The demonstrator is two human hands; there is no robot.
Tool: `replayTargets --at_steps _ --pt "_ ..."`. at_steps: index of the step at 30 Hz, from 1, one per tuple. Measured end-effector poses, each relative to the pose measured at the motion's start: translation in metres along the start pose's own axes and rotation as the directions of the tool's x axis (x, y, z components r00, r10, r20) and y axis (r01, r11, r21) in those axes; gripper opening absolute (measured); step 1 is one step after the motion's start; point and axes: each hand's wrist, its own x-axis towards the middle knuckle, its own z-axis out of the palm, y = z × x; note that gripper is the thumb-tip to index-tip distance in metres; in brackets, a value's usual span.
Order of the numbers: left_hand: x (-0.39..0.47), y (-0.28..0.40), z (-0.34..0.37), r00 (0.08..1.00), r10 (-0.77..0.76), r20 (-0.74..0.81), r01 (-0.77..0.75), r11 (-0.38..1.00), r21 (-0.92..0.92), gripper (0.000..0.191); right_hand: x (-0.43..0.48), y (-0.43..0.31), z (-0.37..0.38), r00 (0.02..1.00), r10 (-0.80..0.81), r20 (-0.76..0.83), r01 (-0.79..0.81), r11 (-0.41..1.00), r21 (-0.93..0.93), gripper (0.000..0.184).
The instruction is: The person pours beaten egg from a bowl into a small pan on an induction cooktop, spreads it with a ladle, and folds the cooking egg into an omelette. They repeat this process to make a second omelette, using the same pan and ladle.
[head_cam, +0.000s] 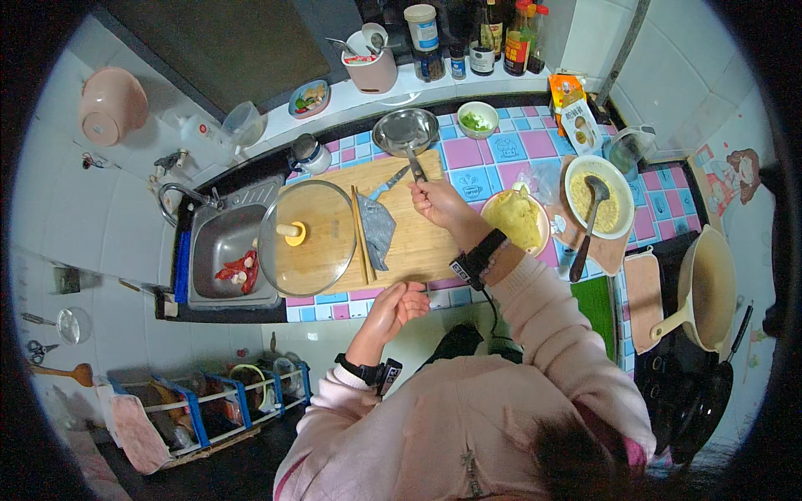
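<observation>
My right hand grips the dark handle of a round stainless-steel ladle pan at the back of the wooden cutting board. My left hand holds nothing, fingers loosely curled, near the board's front edge. On the board lie a knife with a light blue handle, a grey cloth and a pair of wooden chopsticks. A glass lid with a yellow-based knob rests at the board's left, its rim overlapping the sink side.
The steel sink holds red and white scraps. Right of the board are a bowl of yellow dough-like food and a white bowl with a ladle. A cream pan sits on the stove. Behind stands a bowl of chopped greens.
</observation>
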Motion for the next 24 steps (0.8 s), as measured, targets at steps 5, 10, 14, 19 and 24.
replayTargets --at_steps 5,10,14,19,24 --pt "0.013 0.008 0.014 0.998 0.027 0.049 -0.027 1.000 0.000 0.035 0.006 -0.023 0.020 0.989 -0.133 0.061 0.134 0.991 -0.004 0.018" --pt "0.045 0.007 0.036 0.990 -0.084 0.109 0.079 0.996 0.046 0.039 -0.056 -0.009 -0.018 0.944 -0.323 0.068 0.328 0.895 -0.303 0.029" --pt "0.085 -0.003 0.065 0.980 -0.149 0.131 0.142 0.988 0.058 0.034 -0.206 -0.006 -0.078 0.816 -0.578 -0.022 0.413 0.609 -0.677 0.023" --pt "0.177 -0.029 0.130 0.975 -0.182 0.129 0.162 0.975 0.150 0.026 -0.323 -0.006 -0.141 0.152 -0.970 -0.187 -0.078 0.177 -0.981 0.024" --pt "0.303 -0.056 0.201 0.950 -0.287 0.125 0.223 0.901 0.373 0.019 -0.292 -0.033 -0.160 0.491 -0.869 -0.063 -0.497 -0.220 -0.839 0.056"
